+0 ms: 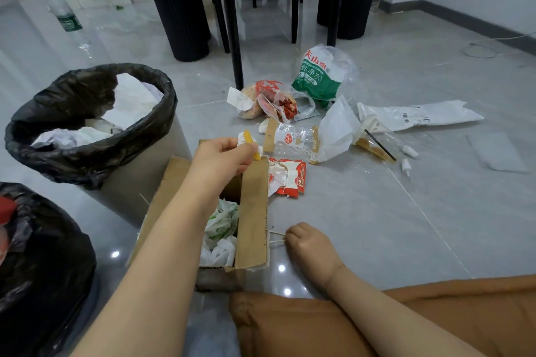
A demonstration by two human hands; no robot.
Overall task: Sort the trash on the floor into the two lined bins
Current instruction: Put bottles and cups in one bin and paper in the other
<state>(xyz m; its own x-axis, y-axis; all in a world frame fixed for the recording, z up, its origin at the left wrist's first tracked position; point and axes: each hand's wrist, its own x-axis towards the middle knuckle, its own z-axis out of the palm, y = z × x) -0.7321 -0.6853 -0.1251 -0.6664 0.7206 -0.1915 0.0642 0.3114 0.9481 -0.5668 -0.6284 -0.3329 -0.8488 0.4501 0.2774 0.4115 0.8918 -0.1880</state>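
My left hand [223,158] pinches a yellow strip with a scrap of white wrapper [250,143] above a brown paper bag [253,211] lying open on the floor. My right hand [309,243] grips thin wooden sticks [276,236] low on the floor, beside the bag's edge. Two bins with black liners stand at the left: the farther bin [95,151] holds white paper, the near bin [40,264] shows something red. Loose trash lies ahead: a red-and-white packet [290,177], clear plastic wrappers [301,140], a red snack bag [268,98], a green-and-white water bag [320,74].
Black table and chair legs [232,17] stand behind the trash. A plastic bottle [62,13] lies at the far left. A long white mailer bag [417,116], a spilled cup with black straw [378,143] and a flat clear sheet [499,155] lie at the right. My brown-clad leg [377,322] fills the bottom right.
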